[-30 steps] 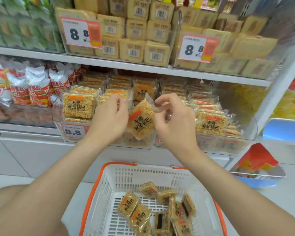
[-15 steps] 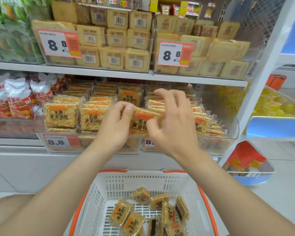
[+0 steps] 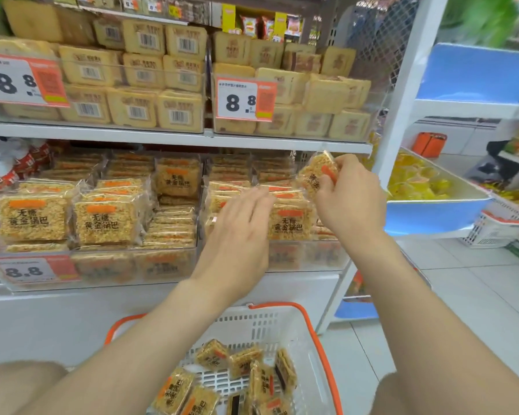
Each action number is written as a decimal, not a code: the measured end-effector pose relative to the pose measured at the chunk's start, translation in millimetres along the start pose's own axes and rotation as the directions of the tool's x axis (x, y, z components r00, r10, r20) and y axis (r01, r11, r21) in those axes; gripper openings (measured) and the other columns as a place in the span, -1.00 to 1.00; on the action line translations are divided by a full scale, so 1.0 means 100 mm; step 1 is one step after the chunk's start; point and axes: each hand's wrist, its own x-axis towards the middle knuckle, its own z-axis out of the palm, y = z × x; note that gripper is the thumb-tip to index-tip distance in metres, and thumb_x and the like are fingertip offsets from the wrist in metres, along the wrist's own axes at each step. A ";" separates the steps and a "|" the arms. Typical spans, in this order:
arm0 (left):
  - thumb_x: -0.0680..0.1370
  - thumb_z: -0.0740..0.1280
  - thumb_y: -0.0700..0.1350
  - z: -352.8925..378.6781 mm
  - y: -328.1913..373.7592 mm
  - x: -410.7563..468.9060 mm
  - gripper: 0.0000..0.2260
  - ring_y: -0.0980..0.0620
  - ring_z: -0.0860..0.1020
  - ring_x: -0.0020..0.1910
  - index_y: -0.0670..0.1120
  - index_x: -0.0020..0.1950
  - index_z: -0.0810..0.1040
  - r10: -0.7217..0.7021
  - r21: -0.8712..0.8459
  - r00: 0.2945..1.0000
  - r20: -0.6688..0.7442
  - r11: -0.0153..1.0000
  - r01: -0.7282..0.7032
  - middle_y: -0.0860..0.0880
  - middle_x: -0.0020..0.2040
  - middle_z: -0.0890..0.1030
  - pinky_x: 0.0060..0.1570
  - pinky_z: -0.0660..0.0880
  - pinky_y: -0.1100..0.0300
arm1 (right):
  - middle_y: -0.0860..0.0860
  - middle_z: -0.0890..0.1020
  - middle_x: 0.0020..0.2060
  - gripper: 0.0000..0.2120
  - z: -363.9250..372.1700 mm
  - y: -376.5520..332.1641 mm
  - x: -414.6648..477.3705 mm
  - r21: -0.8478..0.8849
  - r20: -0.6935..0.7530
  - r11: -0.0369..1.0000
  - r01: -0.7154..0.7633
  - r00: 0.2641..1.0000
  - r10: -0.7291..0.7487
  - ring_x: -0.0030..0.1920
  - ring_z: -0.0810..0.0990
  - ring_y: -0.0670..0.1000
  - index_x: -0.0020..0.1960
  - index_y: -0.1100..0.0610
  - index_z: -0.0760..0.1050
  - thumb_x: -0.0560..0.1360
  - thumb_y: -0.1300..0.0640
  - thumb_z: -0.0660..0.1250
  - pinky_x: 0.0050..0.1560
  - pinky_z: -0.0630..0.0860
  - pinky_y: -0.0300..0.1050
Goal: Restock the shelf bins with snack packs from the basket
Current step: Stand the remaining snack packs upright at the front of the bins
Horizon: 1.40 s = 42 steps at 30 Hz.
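My right hand grips a golden rice-crisp snack pack with an orange label, held up over the right end of the right-hand clear shelf bin. My left hand is flat with straight fingers, reaching into that same bin against the stacked packs. The left-hand bin holds more of the same packs. Below me, the white basket with the orange rim contains several loose snack packs.
The upper shelf carries bins of pale yellow cake packs behind 8.8 price tags. A white shelf upright stands just right of my right hand. Beyond it is a blue tray of yellow goods.
Both hands held one pack at the middle bins. Now my right hand alone has carried it right and up, my left hand has let go and lies flat, and the view has swung right.
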 end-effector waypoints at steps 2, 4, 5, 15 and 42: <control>0.58 0.26 -0.33 0.13 0.04 0.01 -0.37 -0.14 0.04 0.70 -0.15 0.66 0.22 0.015 0.105 0.993 0.113 0.994 -0.027 -0.15 0.70 0.16 0.66 0.00 -0.19 | 0.15 0.66 0.05 -0.77 0.08 0.17 0.05 -0.073 -0.041 0.997 -0.010 0.999 0.007 0.14 0.58 0.31 0.25 0.15 0.46 0.64 0.09 0.29 0.01 0.42 0.13; 0.66 0.21 -0.18 0.25 0.03 0.03 -0.35 -0.17 -0.13 0.71 -0.07 0.72 0.05 0.001 0.149 0.985 0.175 0.988 -0.027 -0.11 0.74 -0.04 0.64 -0.14 -0.26 | 0.17 0.66 0.03 -0.77 0.21 0.31 0.09 -0.113 -0.024 0.994 0.007 1.000 -0.010 0.09 0.60 0.31 0.26 0.17 0.44 0.66 0.10 0.28 -0.07 0.38 0.10; 0.69 0.19 -0.09 0.29 0.01 0.05 -0.35 -0.21 -0.15 0.71 -0.01 0.73 -0.03 -0.011 0.168 0.982 0.191 0.986 -0.022 -0.09 0.74 -0.09 0.63 -0.16 -0.30 | 0.17 0.66 0.01 -0.78 0.29 0.37 0.11 -0.140 0.004 0.990 0.024 1.000 -0.024 0.06 0.60 0.30 0.25 0.18 0.43 0.67 0.09 0.28 -0.13 0.35 0.06; 0.69 -0.04 0.34 0.51 -0.20 0.34 -0.38 -0.41 0.16 0.62 0.13 0.72 0.05 -0.071 0.420 0.984 0.162 0.908 -0.004 -0.12 0.73 0.04 0.54 -0.01 -0.48 | 0.19 0.65 0.06 -0.82 0.97 0.59 0.78 -0.420 0.178 0.865 0.273 0.960 -0.217 0.13 0.57 0.30 0.19 0.18 0.42 0.61 0.27 0.33 -0.02 0.32 0.10; 0.68 0.06 0.28 0.58 -0.28 0.33 -0.42 -0.35 0.32 0.51 0.03 0.64 0.23 -0.029 0.477 0.987 0.159 0.878 -0.051 -0.17 0.56 0.34 0.47 0.17 -0.37 | 0.22 0.25 0.56 -0.35 1.48 0.59 1.49 -0.384 0.345 0.880 0.278 0.928 -0.143 0.60 0.14 0.30 0.57 0.12 0.30 0.54 0.23 0.45 0.49 0.34 0.23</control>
